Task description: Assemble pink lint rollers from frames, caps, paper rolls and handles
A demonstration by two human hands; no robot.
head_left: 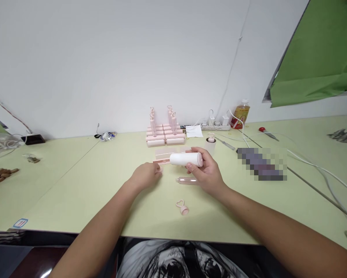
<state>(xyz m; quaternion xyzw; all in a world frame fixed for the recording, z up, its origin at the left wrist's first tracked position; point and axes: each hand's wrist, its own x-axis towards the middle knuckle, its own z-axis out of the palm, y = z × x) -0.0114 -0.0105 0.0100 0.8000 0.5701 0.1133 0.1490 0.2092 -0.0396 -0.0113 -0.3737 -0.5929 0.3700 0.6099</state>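
Your right hand has the white tube in its grip. The fingers and thumb are bent in around the tube's pink end, and they look snug. The tube lies on its side in the air, above the counter.

Your left hand is low down, with its fingers curled in. A small pale pink piece shows at the fingertips. I can't tell if the left grip has hold of it or is just touching it.

It looks like you are at the step of getting parts together, one hand for the tube and one for the small piece. The next move seems to call for a steady right hand and a soft, sure pinch on the left.

The clear pink tube lies just below the white one, and your right hand hides its far end. The pink heart-loop cap lies nearer to you, in plain sight. Behind the white tube is a pale flat strip, partly covered and hard to make out. The far side of the white tube can't be seen.
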